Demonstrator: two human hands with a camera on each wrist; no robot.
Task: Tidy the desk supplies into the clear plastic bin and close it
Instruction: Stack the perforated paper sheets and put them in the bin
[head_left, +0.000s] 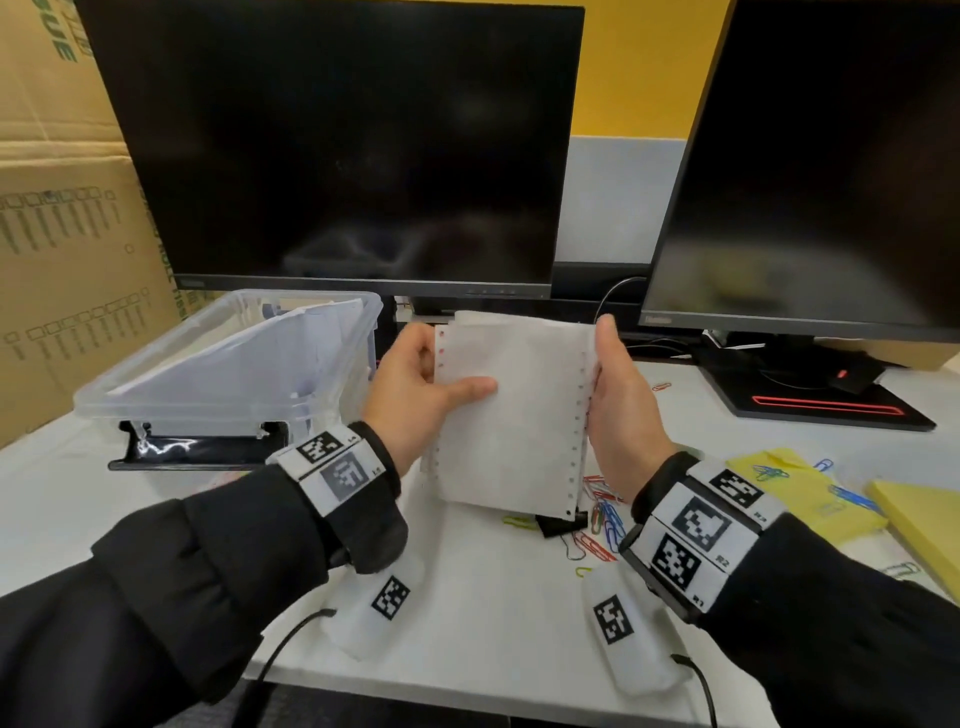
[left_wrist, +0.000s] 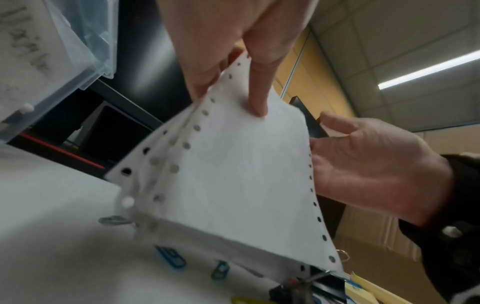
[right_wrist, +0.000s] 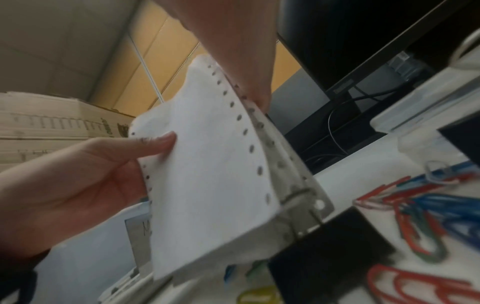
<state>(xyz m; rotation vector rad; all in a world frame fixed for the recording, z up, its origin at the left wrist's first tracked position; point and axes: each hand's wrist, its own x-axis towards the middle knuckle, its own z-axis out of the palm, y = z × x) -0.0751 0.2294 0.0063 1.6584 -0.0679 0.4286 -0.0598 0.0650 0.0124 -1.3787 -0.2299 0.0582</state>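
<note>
A: Left to right. Clear plastic bin stands open at the left of the surface, white sheets already leaning inside it. We can't pick out its lid for certain.

B: And what we're holding?

A: Stack of perforated continuous-feed paper, upright above the surface, just right of the bin and not in it yet. Our left hand grips its left edge: thumb flat across the front, fingers curled behind. Our right hand clamps the right edge, thumb up along the perforations. Both are closed on the stack, neither slack.

B: What's left?

A: Plenty, as we judge it. Coloured paper clips are scattered under and right of the stack, with something black among them. Yellow sticky-note pads sit at far right with more clips on top. All that goes in, then the bin needs closing. Early-to-mid, we'd say.
</note>
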